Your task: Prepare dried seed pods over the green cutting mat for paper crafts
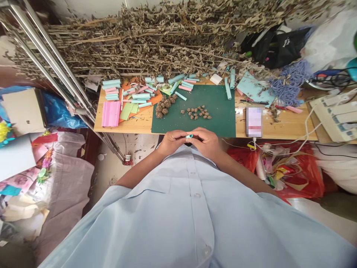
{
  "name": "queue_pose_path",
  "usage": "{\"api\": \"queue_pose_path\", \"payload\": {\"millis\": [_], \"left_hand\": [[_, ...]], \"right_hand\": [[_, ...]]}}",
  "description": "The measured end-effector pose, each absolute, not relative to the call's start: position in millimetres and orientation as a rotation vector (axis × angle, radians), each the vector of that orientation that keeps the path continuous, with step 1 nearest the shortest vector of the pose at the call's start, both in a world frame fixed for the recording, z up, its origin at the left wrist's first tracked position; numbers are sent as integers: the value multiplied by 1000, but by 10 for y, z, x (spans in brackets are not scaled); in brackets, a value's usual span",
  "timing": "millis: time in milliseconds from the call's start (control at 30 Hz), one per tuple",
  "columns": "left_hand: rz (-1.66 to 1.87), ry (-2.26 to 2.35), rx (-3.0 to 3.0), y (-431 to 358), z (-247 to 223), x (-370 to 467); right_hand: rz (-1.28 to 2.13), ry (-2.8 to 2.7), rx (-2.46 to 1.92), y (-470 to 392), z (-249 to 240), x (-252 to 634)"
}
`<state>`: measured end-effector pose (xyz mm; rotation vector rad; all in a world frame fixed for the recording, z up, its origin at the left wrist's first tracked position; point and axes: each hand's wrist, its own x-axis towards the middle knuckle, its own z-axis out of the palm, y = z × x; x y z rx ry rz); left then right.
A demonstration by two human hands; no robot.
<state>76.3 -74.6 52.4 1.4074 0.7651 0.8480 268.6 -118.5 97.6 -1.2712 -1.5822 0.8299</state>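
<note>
Just off the near edge of the green mat (216, 98), a small blue paper roll (189, 136) sits between the left hand (173, 142) and the right hand (208, 141), both pinching it, its long axis roughly sideways, neither hand clearly nearer.

Turquoise paper tube (189, 136); between fingers (180, 133)

You wear a light-blue shirt (164, 227): short sleeves (111, 199) at eight and four o'clock, pocket (156, 186) at seven, pale buttons (197, 195) toward six.
</note>
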Motion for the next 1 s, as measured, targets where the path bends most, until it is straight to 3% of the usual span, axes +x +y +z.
{"api": "queue_pose_path", "payload": {"millis": [400,1000], "left_hand": [[823,768,1343,-776,573,782],[1011,680,1726,-766,520,759]], "right_hand": [[828,-1587,-1248,-1186,981,2685],[673,-1709,-998,-1173,955,2716]]}}
